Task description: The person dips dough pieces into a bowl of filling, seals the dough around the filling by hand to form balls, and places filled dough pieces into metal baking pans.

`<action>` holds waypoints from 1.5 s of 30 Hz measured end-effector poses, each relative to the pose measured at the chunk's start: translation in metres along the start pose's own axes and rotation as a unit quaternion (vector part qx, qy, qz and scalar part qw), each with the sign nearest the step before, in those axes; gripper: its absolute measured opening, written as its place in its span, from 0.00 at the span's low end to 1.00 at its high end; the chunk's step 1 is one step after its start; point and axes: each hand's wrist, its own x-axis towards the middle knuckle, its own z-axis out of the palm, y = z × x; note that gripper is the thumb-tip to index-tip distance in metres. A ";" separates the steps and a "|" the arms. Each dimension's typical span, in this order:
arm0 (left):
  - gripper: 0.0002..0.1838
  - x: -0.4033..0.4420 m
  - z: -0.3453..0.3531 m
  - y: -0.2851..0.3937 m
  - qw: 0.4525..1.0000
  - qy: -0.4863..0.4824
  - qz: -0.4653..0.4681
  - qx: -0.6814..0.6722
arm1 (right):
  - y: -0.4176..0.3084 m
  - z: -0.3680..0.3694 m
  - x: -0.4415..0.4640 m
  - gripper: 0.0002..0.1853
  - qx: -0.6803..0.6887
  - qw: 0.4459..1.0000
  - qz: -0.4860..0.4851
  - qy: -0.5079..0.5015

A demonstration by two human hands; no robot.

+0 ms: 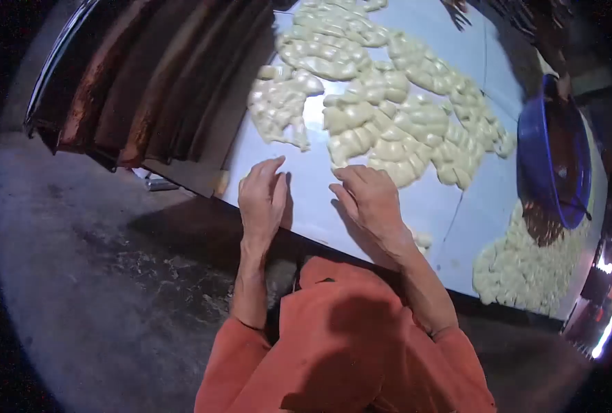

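Observation:
Several pale, lumpy slabs that look like dough lie on a white tabletop (320, 217). My left hand (258, 196) is over the near left part of the table, fingers slightly bent and thumb apart, with nothing in it. Just beyond it lies a smaller dough slab (278, 107). My right hand (373, 201) has its thumb apart from loosely curved fingers and appears to hold nothing. Its fingertips are at the near edge of a large dough slab (395, 138); whether they touch it I cannot tell.
At the right stands a blue basin (536, 148), beside a spread of small pale pieces (512, 272). Ridged, rusty metal sheets (148, 82) are at the left. Another person's hand (459, 8) shows at the far edge. A small dough bit (423, 241) lies beside my right wrist.

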 end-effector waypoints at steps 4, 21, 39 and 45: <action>0.11 -0.002 -0.015 -0.024 0.997 0.030 -0.056 -0.036 | 0.003 0.021 0.046 0.15 -0.032 0.997 -0.056 0.049; 0.20 0.089 0.013 -0.042 0.983 -0.047 0.157 0.087 | 0.028 0.048 0.115 0.13 0.308 0.925 0.210 -0.067; 0.11 0.106 0.024 -0.056 0.988 -0.052 0.147 0.014 | 0.008 0.037 0.117 0.07 0.298 0.931 0.186 -0.101; 0.14 0.098 0.005 -0.060 0.987 -0.075 0.140 0.027 | 0.022 -0.023 0.075 0.09 0.616 0.761 0.149 -0.140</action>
